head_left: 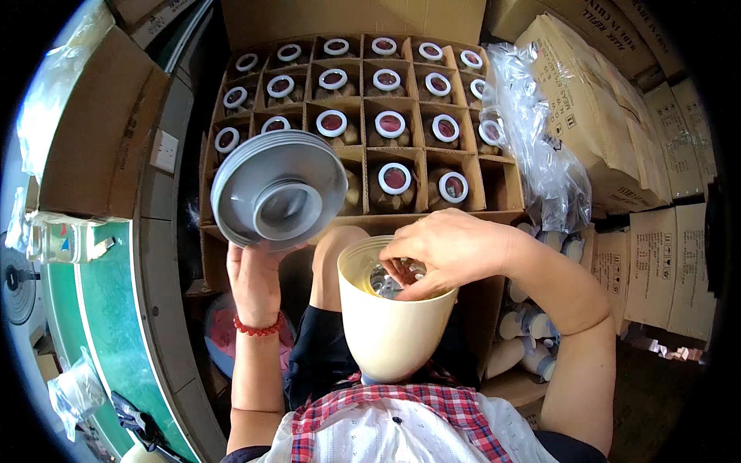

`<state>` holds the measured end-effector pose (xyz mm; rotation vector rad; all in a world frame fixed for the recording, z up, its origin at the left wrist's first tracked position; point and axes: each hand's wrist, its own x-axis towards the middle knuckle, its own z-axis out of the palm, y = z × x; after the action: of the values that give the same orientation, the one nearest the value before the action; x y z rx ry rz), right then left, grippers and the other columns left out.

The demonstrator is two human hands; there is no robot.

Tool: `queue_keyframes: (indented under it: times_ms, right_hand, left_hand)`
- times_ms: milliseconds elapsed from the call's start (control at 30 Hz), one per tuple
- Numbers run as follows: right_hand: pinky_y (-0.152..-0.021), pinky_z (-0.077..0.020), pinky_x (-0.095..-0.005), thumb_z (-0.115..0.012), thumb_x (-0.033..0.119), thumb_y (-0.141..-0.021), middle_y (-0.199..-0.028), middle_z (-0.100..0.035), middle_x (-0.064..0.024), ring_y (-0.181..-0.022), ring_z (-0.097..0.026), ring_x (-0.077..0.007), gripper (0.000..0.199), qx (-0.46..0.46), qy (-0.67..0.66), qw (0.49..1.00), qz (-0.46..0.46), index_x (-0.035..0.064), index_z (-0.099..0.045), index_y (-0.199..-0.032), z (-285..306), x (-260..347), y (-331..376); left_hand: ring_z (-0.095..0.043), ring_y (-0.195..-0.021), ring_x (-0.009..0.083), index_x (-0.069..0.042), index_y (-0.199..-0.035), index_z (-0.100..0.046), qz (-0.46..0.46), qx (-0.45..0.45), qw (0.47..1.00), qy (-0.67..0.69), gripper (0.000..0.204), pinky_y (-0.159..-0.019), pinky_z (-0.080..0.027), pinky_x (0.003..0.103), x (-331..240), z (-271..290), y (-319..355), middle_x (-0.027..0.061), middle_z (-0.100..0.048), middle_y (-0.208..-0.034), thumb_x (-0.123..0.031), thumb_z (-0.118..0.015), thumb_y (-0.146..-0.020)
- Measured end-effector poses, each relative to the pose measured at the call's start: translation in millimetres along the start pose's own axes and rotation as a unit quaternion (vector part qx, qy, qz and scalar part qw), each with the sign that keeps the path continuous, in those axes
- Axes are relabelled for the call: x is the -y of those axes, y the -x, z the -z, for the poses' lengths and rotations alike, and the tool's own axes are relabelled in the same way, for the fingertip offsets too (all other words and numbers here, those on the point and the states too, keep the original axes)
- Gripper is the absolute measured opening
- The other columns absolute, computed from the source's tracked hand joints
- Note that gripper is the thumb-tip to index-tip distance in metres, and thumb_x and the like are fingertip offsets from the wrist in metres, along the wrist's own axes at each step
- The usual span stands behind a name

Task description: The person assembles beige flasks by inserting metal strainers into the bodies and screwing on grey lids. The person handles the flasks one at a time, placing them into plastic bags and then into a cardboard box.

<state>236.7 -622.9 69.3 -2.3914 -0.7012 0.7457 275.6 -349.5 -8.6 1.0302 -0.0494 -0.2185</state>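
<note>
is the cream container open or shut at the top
Open: the cream container is uncovered on top, the right hand reaches inside, and the left hand holds the grey round part apart from it.

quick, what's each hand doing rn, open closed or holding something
Left hand: holding the grey round part near its lower edge.
Right hand: fingers inside the cream container's mouth; grip cannot be told.

1 L hand (254, 279), 1 R hand (457, 243), 1 cream vessel (397, 332), 1 grey rd. pc (278, 181), 1 red bracelet (259, 329), approx. 20 white-ringed jars (394, 179) vis. in 1 divided ctn (355, 17).
</note>
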Motion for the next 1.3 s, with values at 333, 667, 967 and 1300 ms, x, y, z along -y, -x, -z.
queue_keyframes:
  times_ms: [333,667,967,1300]
  right_hand:
    - [-0.074,-0.0515,-0.0388,-0.064,0.061,-0.077,-0.086,-0.07,-0.013,-0.08,-0.067,-0.0315,0.063,-0.102,-0.016,0.991,-0.083,0.0049,-0.066,-0.107,9.8,12.2,6.0]
    - [-0.091,-0.051,-0.0347,-0.057,0.031,-0.096,-0.119,-0.06,-0.0083,-0.109,-0.059,-0.0168,0.045,-0.417,-0.597,0.657,0.197,0.0026,-0.05,-0.129,-25.7,2.0,17.9]
    - [-0.094,-0.0453,-0.0279,-0.061,0.011,-0.093,-0.124,-0.057,-0.0074,-0.108,-0.057,-0.0127,0.042,-0.537,-0.402,0.712,0.206,0.0002,-0.05,-0.132,-42.5,72.8,34.6]
    - [-0.082,-0.047,-0.026,-0.059,0.027,-0.095,-0.108,-0.065,-0.0043,-0.094,-0.06,-0.0111,0.043,-0.552,-0.409,0.72,0.09,0.0007,-0.054,-0.128,-54.5,56.2,56.5]
  left_hand:
    - [-0.059,-0.107,0.0203,-0.002,-0.133,-0.043,-0.028,0.054,0.998,-0.024,0.038,-0.086,-0.052,0.036,3.5,-10.7,-1.7,0.0101,-0.058,-0.12,-0.01,-0.045,-0.096]
    - [-0.055,-0.089,0.0103,-0.002,-0.133,-0.039,-0.121,0.138,0.971,-0.15,0.038,-0.075,-0.049,0.026,-35.2,-100.1,-17.8,0.0063,-0.054,-0.111,-0.011,-0.049,-0.097]
    - [-0.065,-0.092,0.0219,-0.003,-0.134,-0.039,-0.216,0.184,0.915,-0.287,0.047,-0.069,-0.055,0.033,-48.2,-146.4,23.9,0.0153,-0.056,-0.117,-0.016,-0.059,-0.093]
    - [-0.06,-0.1,0.0258,-0.001,-0.135,-0.042,-0.282,0.152,0.884,-0.341,0.065,-0.08,-0.052,0.035,-58.8,-144.8,34.0,0.0188,-0.05,-0.122,-0.012,-0.074,-0.08]
